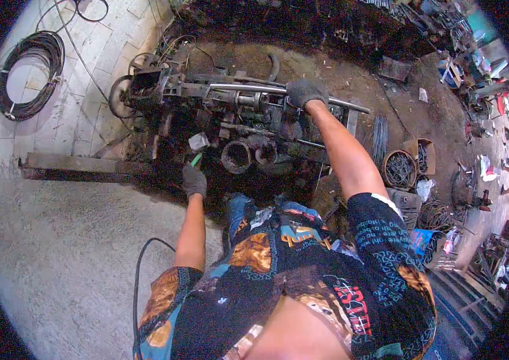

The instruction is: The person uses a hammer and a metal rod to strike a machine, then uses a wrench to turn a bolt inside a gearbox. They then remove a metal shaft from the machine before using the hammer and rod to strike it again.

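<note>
My right hand [307, 93], in a dark grey work glove, is wrapped round a long shiny metal bar [350, 105] that lies across the top of a grimy machine [248, 99]. Lower and to the left, my left hand [194, 180] wears the same kind of glove and is closed round a narrow green stick-like thing [197, 159]. Just beyond its green end is a pale, squarish block [198, 141]. Two round metal openings, one a rusty cylinder [236, 157], face me on the machine's near side, between my hands.
Coiled black cable [30, 75] hangs on the pale brick wall at the left. A heavy beam [80, 167] juts out left of the machine. To the right stand a round basket [399, 169] of small metal pieces, a cardboard box [420, 156] and a bundle of rods [380, 139].
</note>
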`<action>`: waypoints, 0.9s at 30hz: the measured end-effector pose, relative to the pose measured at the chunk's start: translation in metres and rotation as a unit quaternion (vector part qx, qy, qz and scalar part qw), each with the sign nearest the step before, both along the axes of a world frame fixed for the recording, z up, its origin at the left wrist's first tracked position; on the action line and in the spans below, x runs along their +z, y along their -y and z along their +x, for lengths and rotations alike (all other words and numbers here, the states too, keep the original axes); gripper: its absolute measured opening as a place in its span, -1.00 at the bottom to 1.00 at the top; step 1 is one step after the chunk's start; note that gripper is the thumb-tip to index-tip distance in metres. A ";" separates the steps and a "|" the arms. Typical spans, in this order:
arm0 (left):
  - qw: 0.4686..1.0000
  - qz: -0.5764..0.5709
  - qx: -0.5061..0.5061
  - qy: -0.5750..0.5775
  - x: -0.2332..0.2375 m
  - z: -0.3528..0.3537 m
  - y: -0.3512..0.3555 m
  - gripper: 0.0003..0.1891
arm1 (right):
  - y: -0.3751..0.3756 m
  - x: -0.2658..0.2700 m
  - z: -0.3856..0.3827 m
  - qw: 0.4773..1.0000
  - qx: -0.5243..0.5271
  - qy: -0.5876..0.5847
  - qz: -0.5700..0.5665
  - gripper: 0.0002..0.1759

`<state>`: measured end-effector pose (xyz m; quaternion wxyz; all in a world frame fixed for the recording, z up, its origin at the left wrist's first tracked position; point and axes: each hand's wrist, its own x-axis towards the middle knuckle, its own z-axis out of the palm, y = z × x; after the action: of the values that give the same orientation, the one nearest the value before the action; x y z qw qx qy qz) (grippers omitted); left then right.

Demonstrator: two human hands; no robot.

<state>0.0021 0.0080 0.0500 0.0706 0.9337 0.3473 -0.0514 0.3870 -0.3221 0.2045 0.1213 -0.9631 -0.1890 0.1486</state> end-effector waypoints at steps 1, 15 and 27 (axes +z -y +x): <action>1.000 -0.002 0.000 0.000 -0.001 0.000 0.000 -0.61 | 0.000 0.005 -0.002 1.000 -0.008 0.009 0.003 -0.57; 0.988 -0.104 0.113 0.006 0.022 0.017 0.005 -0.62 | -0.002 -0.009 0.002 1.000 -0.002 0.000 0.001 -0.61; 0.963 -0.122 0.234 -0.056 -0.208 -0.059 -0.076 -0.30 | -0.005 0.028 -0.012 0.999 0.001 0.006 -0.031 -0.62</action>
<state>-0.0572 0.0843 -0.1578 0.1748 0.8063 0.5506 -0.1274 0.3748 -0.3176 0.2327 0.0898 -0.9672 -0.1856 0.1487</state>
